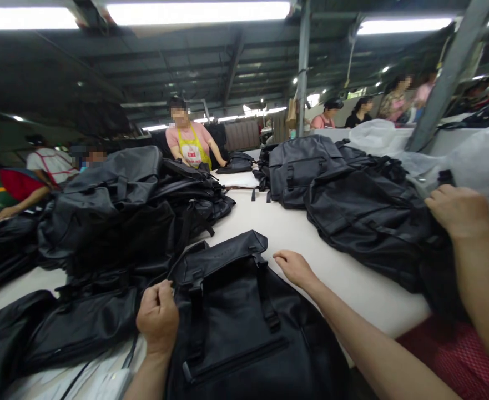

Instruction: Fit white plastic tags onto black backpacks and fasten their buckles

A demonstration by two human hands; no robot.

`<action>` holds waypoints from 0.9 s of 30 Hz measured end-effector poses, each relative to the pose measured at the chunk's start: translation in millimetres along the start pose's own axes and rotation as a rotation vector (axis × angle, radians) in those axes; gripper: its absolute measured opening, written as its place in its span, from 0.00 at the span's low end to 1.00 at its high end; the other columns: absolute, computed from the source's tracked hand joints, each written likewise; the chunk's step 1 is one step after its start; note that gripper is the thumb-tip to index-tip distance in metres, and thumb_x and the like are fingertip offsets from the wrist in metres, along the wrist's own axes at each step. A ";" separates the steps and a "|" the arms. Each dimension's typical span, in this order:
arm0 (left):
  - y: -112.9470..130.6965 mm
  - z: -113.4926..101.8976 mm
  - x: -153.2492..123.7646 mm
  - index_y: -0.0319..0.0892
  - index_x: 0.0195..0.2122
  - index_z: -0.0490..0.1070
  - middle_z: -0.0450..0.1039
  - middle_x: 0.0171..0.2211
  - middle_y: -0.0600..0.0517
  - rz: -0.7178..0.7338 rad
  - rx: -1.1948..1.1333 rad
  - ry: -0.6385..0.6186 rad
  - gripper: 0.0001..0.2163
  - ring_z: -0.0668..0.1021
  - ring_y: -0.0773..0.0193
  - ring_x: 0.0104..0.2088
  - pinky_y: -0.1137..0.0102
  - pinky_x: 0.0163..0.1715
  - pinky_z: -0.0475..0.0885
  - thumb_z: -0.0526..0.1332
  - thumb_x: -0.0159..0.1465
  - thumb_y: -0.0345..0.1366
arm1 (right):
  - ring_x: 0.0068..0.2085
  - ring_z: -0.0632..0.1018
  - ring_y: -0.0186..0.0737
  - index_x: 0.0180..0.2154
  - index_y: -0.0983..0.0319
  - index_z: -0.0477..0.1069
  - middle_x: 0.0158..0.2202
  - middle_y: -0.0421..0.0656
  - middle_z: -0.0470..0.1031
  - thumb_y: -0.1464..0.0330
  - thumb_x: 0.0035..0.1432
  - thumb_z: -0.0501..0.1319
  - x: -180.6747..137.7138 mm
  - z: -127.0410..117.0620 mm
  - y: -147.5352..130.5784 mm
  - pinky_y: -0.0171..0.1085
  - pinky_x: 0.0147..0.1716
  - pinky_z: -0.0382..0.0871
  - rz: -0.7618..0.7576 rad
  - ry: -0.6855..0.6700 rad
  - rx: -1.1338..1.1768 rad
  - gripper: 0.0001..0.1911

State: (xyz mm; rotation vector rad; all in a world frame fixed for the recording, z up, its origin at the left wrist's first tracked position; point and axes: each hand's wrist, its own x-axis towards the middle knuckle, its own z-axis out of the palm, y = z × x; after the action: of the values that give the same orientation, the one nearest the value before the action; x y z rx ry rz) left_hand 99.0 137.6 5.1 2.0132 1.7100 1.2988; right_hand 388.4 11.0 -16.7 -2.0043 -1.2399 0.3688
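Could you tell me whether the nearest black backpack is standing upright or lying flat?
Lying flat: the backpack rests front-up on the table, with the left hand gripping its edge.

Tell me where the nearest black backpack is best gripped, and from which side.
Likely its side edges, from both sides: the backpack lies flat, front up, edges exposed. The left hand pinches its left edge; the right hand lies open by the right.

Pretty much everything's black here: the bag (pixel 236 333) up front, and the piles (pixel 115 211) behind it too. Table (pixel 311 244) is cream. Apron (pixel 192 151) is yellow over a pink shirt (pixel 175 136). Cloth (pixel 452 355) bottom right is red with a fine check.
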 end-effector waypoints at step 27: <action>54.4 122.5 -42.9 0.36 0.48 0.67 0.72 0.44 0.37 0.154 -0.028 -0.540 0.21 0.73 0.48 0.47 0.58 0.46 0.65 0.49 0.61 0.44 | 0.39 0.72 0.36 0.29 0.66 0.72 0.31 0.41 0.76 0.80 0.42 0.55 111.2 18.1 -42.7 0.32 0.40 0.65 -0.483 -0.554 0.059 0.11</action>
State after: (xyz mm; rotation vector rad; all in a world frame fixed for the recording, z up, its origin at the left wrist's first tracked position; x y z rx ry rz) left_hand 226.6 128.9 -53.5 2.2437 1.3000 0.7055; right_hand 404.9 125.7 16.1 -1.5214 -1.9694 0.7336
